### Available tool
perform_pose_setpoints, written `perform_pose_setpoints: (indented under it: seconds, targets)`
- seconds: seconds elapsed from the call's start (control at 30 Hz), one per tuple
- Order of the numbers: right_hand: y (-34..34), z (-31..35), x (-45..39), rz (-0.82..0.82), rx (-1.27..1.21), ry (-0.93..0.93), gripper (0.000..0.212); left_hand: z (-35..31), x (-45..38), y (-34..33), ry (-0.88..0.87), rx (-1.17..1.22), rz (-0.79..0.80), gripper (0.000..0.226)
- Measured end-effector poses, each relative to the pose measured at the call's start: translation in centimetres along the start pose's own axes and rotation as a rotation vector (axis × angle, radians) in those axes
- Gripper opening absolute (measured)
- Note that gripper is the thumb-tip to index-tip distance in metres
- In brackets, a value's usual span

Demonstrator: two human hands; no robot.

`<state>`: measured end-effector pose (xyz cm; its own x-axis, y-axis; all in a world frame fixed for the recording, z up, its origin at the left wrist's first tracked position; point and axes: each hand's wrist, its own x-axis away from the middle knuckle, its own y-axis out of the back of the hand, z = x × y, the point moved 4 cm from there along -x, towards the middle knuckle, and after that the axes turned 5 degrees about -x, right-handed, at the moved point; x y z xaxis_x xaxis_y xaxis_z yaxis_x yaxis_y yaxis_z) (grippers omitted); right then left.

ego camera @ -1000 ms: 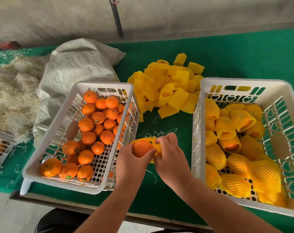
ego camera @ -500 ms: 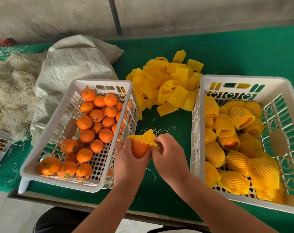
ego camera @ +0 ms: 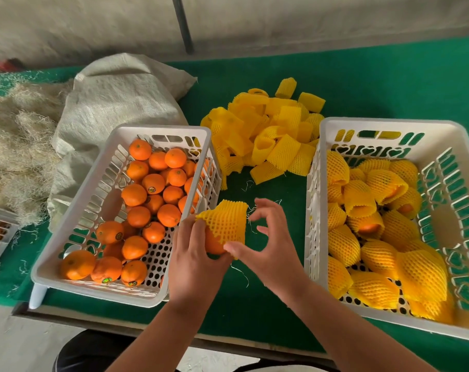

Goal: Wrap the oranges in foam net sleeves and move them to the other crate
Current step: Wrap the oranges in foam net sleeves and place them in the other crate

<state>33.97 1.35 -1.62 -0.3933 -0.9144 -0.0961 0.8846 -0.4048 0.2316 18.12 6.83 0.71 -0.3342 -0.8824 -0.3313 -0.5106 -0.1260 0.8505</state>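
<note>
Item: orange [ego camera: 213, 245], half inside foam net sleeve [ego camera: 225, 224], between the crates above the desk [ego camera: 254, 296]. Your left hand [ego camera: 194, 261] grips it; right hand [ego camera: 270, 248] fingers spread, thumb touching the sleeve.

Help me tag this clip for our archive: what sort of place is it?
Probably a fruit packing station. A white crate of bare oranges stands opposite another crate of netted ones, a heap of yellow foam sleeves lies between on green cloth, with a sack beside.
</note>
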Motion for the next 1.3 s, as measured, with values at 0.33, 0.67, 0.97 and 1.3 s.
perform_pose_setpoints:
  seconds: [0.33, 0.67, 0.97, 1.3]
  targets:
    - [-1.2, 0.1, -1.6, 0.22, 0.004, -0.076, 0.126, -0.5, 0.0, -0.2, -0.09, -0.052, 0.0, 0.072]
    - [-0.7, 0.1, -1.5, 0.183, -0.003, -0.105, 0.115, -0.3, -0.2, -0.7, -0.04, -0.081, 0.064, 0.073]
    - [-1.4, 0.3, -1.4, 0.165, -0.018, -0.194, 0.108, -0.6, -0.5, -1.0, -0.107, -0.124, 0.06, 0.075]
    - [-1.4, -1.0, -1.5, -0.012, -0.023, -0.344, 0.102, -0.6, -0.1, -1.1, -0.09, -0.085, 0.095, 0.061]
